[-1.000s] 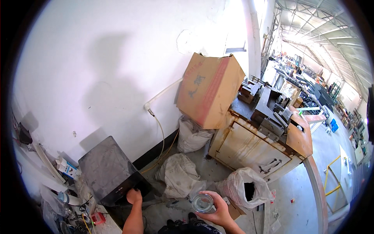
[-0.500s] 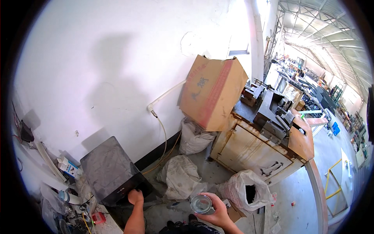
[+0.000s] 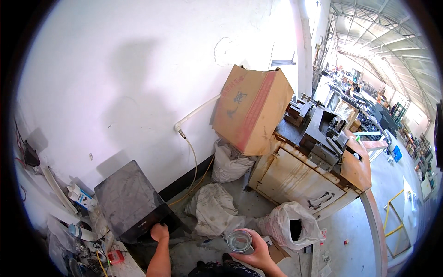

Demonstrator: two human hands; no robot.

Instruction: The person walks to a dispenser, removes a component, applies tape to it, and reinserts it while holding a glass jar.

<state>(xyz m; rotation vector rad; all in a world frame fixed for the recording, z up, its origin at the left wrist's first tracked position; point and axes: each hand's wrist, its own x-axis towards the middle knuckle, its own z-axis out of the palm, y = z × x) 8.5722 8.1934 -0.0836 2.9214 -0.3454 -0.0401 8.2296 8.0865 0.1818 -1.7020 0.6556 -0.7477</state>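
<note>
My right hand (image 3: 256, 251) is wrapped around a clear round glass (image 3: 240, 241), holding it in front of my body with its round top facing up. At the lower left stands a dark box-shaped appliance (image 3: 131, 196) with a dusty grey top and a shiny black front. My left hand (image 3: 160, 232) reaches to that black front, near its lower right part. The fingers of this hand are hidden against the dark front, so what they touch cannot be made out.
A white sack (image 3: 213, 207) slumps beyond my hands, and an open sack (image 3: 295, 226) stands to the right. Behind are a large cardboard box (image 3: 249, 111) and a rusty cabinet (image 3: 295, 177) bearing metal parts. A cluttered bench edge (image 3: 127, 263) lies left; a hose (image 3: 196, 161) hangs along the wall.
</note>
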